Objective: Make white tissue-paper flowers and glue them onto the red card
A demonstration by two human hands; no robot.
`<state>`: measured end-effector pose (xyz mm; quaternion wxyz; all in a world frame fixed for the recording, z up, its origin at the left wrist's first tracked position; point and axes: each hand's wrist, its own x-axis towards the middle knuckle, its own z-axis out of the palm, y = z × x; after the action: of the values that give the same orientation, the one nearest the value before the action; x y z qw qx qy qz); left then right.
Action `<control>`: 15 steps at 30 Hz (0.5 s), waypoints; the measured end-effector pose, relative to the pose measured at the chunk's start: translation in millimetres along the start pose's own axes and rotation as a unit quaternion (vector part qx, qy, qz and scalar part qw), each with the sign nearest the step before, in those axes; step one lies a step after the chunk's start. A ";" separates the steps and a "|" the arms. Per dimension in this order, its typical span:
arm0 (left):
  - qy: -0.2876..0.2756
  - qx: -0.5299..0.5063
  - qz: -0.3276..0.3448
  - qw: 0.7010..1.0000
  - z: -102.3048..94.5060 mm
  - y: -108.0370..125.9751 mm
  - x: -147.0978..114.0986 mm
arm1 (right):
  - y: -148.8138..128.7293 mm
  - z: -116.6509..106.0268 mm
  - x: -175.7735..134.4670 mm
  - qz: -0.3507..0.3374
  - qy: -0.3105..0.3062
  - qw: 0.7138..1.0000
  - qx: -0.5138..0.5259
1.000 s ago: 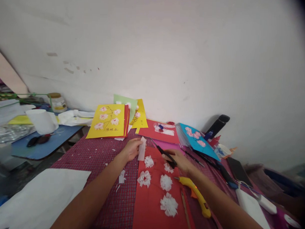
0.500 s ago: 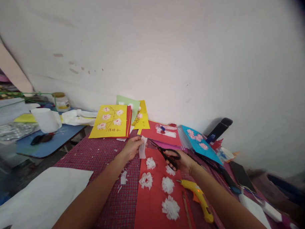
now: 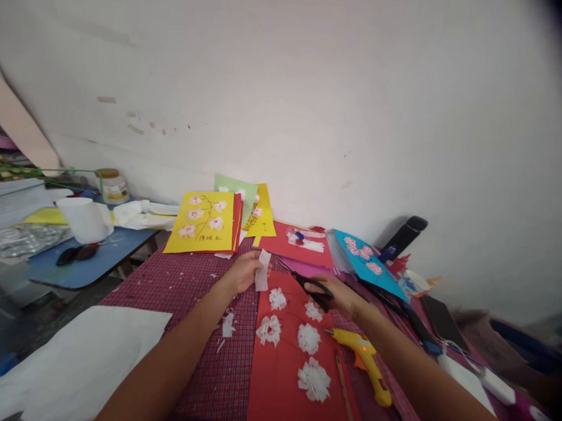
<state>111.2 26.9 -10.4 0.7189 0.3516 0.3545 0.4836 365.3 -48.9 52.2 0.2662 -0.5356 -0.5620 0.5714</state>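
Observation:
Pinched in my left hand [image 3: 245,273] is a narrow strip of white tissue paper [image 3: 262,272], hanging upright above the far edge of a red card [image 3: 275,382]. My right hand [image 3: 333,293] is closed around the handles of black scissors [image 3: 306,281]. Their tips point toward the strip, close to it but apart, with the blades nearly together. On the red card lie several white tissue paper flowers [image 3: 314,380]. Right of them rests a yellow glue gun [image 3: 366,359] with a small orange light, beside a brown pencil-like stick [image 3: 345,391].
Yellow flower cards [image 3: 202,223] lean at the back by the wall. A blue card [image 3: 369,263] and a black bottle [image 3: 403,239] stand right. A large white sheet [image 3: 82,351] lies front left; a tissue roll [image 3: 84,219] sits on a blue side table [image 3: 108,256]. Paper scraps [image 3: 228,325] dot the cloth.
The scissors have closed, their handles drawn together in my right hand. My left hand keeps the strip in nearly the same place.

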 end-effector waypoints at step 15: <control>-0.098 0.059 0.004 0.993 4.8 -5.3 -7.2 | -5.7 4.5 0.4 -0.014 -0.019 0.995 -0.093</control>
<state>115.7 17.8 -11.3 0.7263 0.4403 0.3091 0.4278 359.4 -48.9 56.4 0.2127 -0.5390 -0.6251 0.5229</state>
